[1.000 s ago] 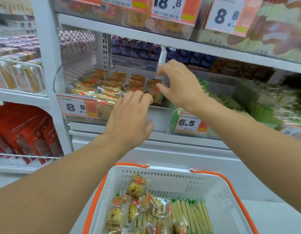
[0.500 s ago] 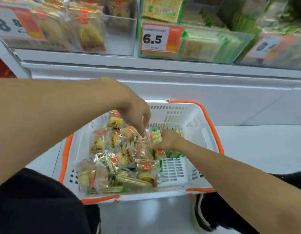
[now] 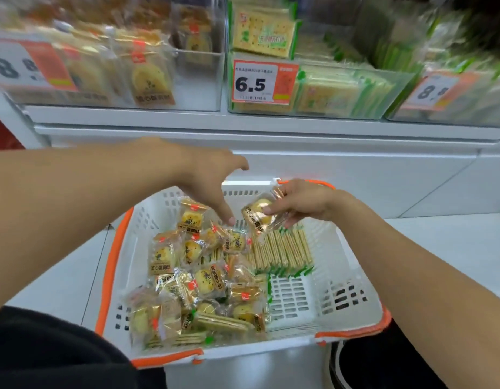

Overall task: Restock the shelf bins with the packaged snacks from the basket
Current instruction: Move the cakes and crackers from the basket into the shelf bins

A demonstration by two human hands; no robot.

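Three clear shelf bins (image 3: 198, 80) line the white shelf (image 3: 243, 119) at the top: the left one holds yellow pastry packs behind an 8.8 price tag (image 3: 32, 66), the middle one green cracker packs behind a 6.5 tag (image 3: 261, 81), and the right one is too blurred to read with certainty. Below them sits the white basket (image 3: 341, 290) with orange rims, on a pale floor. Its left half is heaped with wrapped pastry packs (image 3: 204, 276); a row of cracker packs (image 3: 282, 251) stands on edge at the back. The left forearm crosses in front of the basket's left wall. The left hand (image 3: 212, 178) hangs over the heap, fingers spread and pointing down, holding nothing. The right hand (image 3: 302, 202) pinches one pastry pack (image 3: 258, 216) between thumb and fingers, lifted just above the crackers.
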